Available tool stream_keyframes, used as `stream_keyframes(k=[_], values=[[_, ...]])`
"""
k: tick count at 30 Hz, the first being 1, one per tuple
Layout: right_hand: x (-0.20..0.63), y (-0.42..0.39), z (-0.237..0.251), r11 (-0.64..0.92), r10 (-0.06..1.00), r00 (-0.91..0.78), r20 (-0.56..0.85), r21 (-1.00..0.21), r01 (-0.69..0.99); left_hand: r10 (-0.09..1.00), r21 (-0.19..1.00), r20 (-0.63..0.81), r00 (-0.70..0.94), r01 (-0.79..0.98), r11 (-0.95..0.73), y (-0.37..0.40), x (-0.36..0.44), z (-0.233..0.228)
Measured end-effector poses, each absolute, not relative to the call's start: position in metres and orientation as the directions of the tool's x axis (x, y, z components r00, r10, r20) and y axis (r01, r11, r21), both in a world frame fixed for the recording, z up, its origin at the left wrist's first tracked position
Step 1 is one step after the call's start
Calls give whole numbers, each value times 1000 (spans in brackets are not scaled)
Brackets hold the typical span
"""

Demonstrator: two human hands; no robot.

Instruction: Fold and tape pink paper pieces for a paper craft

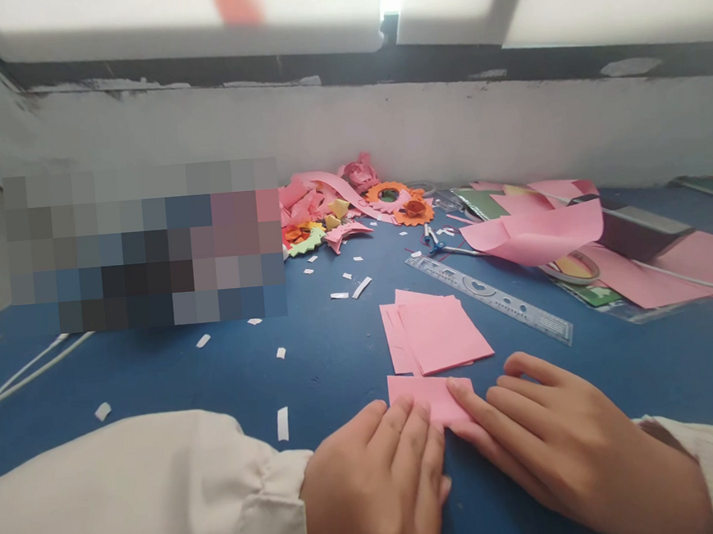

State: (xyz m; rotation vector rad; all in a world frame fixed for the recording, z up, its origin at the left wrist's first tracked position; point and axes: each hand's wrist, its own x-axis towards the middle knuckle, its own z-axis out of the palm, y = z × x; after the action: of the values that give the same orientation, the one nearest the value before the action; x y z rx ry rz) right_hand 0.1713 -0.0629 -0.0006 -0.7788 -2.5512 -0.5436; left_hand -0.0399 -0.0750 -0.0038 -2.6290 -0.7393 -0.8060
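Observation:
A small folded piece of pink paper lies on the blue table in front of me. My left hand presses its near left part, fingers together and the thumb mostly hidden. From the right, my right hand holds the same paper between the index finger on top and the thumb at its near edge; its other fingers are curled. Just beyond sits a loose stack of square pink paper sheets, slightly fanned out. A clear plastic ruler rests at a slant to the right of the stack.
White paper scraps are scattered at left. Pink and orange paper cut-outs pile up at the back. Larger pink sheets, a tape roll and a dark box occupy the right. White cables run at far left, beside a blurred-out area.

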Motion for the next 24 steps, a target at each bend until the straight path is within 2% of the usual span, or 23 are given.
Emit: stream_keyframes(k=[24], values=[[171, -62, 1, 777, 438, -761, 478, 225, 588, 364, -159, 598, 714, 551, -819, -74, -39, -2]])
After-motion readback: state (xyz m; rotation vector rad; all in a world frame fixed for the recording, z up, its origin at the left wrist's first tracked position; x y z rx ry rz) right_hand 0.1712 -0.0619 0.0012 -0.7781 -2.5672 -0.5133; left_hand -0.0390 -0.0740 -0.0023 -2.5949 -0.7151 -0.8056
